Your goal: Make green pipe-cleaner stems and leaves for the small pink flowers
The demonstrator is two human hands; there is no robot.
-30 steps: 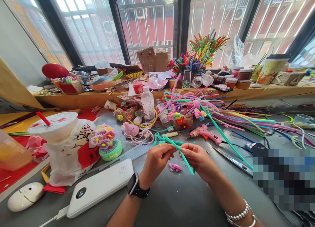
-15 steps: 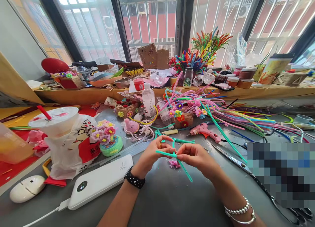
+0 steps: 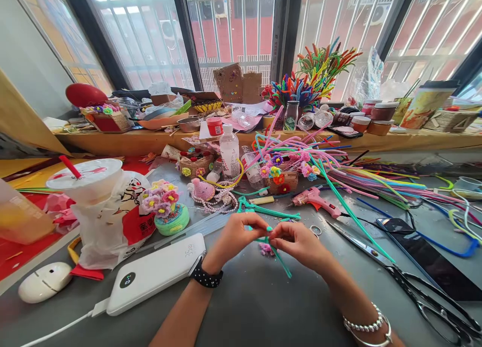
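Above the grey table, my left hand and my right hand meet with fingertips almost touching. Both pinch a green pipe cleaner; one end hangs down below my fingers, and a small tip shows between them. My fingers hide much of its middle. Just beneath lies a small pink and purple flower, partly covered. Behind my hands rests another green pipe-cleaner piece with a bent, looped left end. A ring-shaped metal object lies to the right of my right hand.
Large scissors and a dark phone lie at right. A pink glue gun sits behind, before bundled pipe cleaners. On the left are a white power bank, a flower pot ornament and a lidded cup.
My fingertips have come together higher on the green pipe cleaner. The strand that stuck out left across my left fingers is now mostly hidden. The view has shifted slightly.
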